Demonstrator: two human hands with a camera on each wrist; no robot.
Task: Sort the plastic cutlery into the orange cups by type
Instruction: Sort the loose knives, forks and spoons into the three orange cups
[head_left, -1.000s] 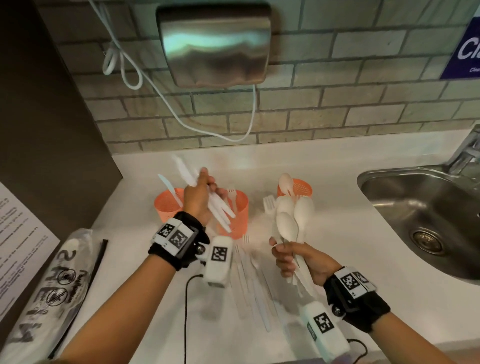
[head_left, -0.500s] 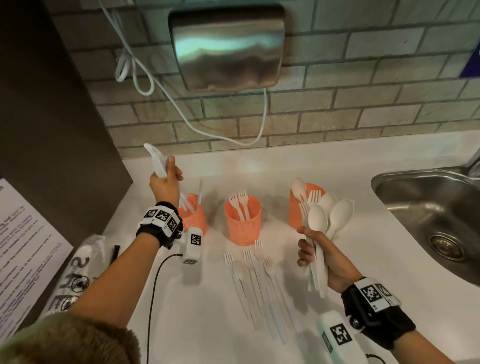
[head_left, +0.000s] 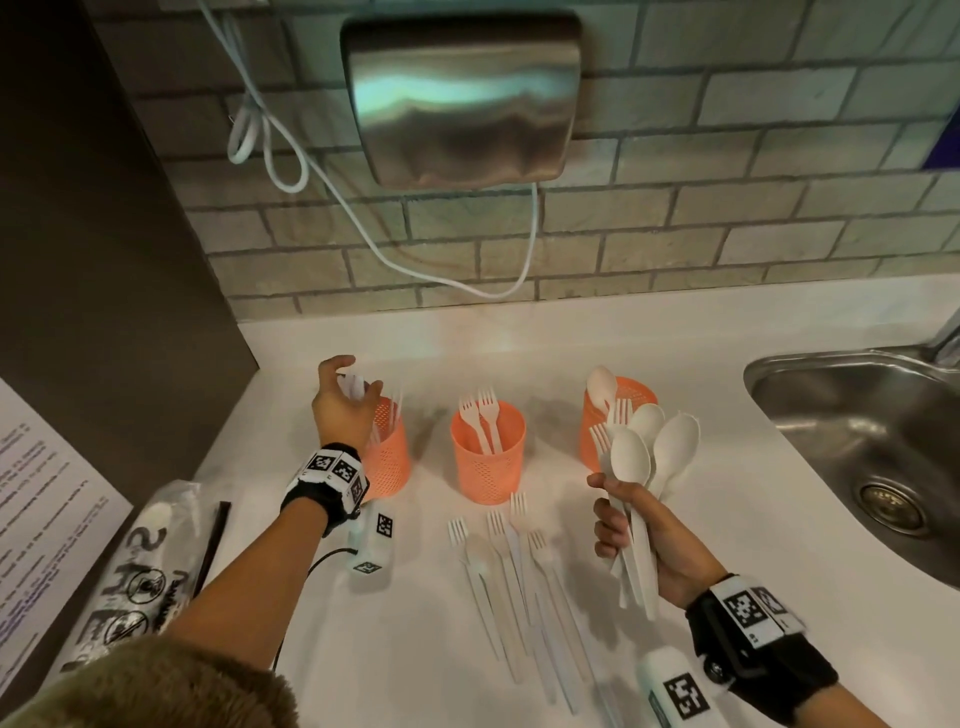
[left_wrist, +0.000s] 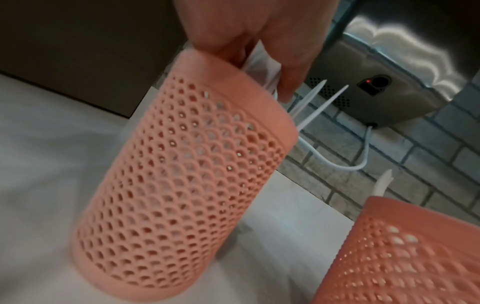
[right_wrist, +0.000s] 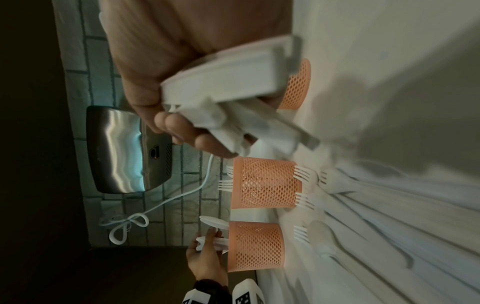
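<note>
Dropping knives (head_left: 354, 385) into the left cup (head_left: 387, 457), the left hand (head_left: 343, 410) pinches them over its rim, while the right hand (head_left: 641, 535) grips a bunch of spoons and forks (head_left: 644, 457) that likely go next into the right cup (head_left: 618, 410) and middle cup (head_left: 488, 452).

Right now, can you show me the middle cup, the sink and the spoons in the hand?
Middle cup (head_left: 487, 470), head view, on its mesh wall.
Sink (head_left: 857, 415), head view, on its steel basin.
Spoons (head_left: 675, 441), head view, on one bowl.
</note>
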